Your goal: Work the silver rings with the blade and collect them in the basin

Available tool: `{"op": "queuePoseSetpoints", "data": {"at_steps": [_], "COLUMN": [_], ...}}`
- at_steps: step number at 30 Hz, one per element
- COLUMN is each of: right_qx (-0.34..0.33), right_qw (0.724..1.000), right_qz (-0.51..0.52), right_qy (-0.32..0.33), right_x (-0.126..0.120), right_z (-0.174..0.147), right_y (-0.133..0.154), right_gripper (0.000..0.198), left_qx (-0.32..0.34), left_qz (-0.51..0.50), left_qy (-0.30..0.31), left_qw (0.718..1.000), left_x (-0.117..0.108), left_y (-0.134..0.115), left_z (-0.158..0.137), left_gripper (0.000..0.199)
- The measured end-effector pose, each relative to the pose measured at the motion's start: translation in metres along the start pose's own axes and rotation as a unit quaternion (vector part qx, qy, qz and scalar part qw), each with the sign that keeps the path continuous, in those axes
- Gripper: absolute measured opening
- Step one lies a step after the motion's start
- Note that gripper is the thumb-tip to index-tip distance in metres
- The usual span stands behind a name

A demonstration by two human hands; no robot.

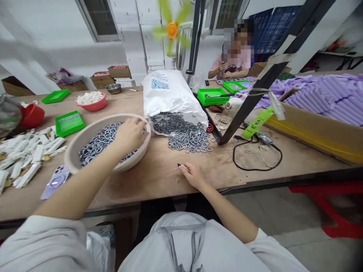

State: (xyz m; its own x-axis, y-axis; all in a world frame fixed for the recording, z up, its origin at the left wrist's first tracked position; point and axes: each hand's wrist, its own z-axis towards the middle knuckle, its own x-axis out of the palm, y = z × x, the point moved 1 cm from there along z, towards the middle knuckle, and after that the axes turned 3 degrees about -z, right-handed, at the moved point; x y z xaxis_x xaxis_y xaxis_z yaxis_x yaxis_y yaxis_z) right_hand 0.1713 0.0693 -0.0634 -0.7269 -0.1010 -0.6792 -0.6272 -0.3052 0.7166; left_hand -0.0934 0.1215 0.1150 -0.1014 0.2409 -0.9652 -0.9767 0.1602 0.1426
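Note:
My left hand [131, 133] is over the right side of a wide beige basin [70, 153], its fingers pointing down near the rim. They are blurred and partly hidden, so what they hold cannot be told. Dark grey rings [99, 141] fill much of the basin. Low at the table's front, my right hand [193, 176] is closed around a small pointed tool with a dark tip [179, 165]; most of the tool is hidden in the fingers. Beyond it, more rings [190, 139] spill from the mouth of a white sack [170, 90].
White strips [34, 151] and a phone [56, 180] lie left of the basin. A dark slanted post [249, 102] rises on the right, near a cable [256, 170] and a carton [312, 132] of purple pieces. Another person [235, 56] sits across the table. A fan [171, 30] spins behind.

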Motion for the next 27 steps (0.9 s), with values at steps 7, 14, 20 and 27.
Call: {"op": "queuePoseSetpoints", "data": {"at_steps": [7, 14, 20, 27], "right_qx": [0.014, 0.064, 0.103, 0.035], "right_qw": [0.998, 0.986, 0.972, 0.982], "right_qz": [0.05, -0.059, -0.152, -0.176], "right_qy": [-0.046, -0.145, -0.147, -0.065], "right_x": [0.005, -0.055, -0.078, -0.035], "right_z": [0.005, 0.069, 0.121, 0.106], "right_y": [-0.011, -0.048, -0.075, -0.046], "right_gripper": [0.049, 0.034, 0.014, 0.02], "left_qx": [0.079, 0.026, -0.026, 0.058], "left_qz": [-0.092, -0.165, -0.211, -0.192], "left_qy": [0.045, 0.044, 0.093, 0.073], "left_qw": [0.992, 0.985, 0.973, 0.977], "left_x": [0.061, 0.133, 0.161, 0.154], "left_y": [-0.1, -0.126, -0.125, -0.113], "left_z": [0.045, 0.06, 0.058, 0.022], "left_gripper": [0.032, 0.067, 0.072, 0.054]}}
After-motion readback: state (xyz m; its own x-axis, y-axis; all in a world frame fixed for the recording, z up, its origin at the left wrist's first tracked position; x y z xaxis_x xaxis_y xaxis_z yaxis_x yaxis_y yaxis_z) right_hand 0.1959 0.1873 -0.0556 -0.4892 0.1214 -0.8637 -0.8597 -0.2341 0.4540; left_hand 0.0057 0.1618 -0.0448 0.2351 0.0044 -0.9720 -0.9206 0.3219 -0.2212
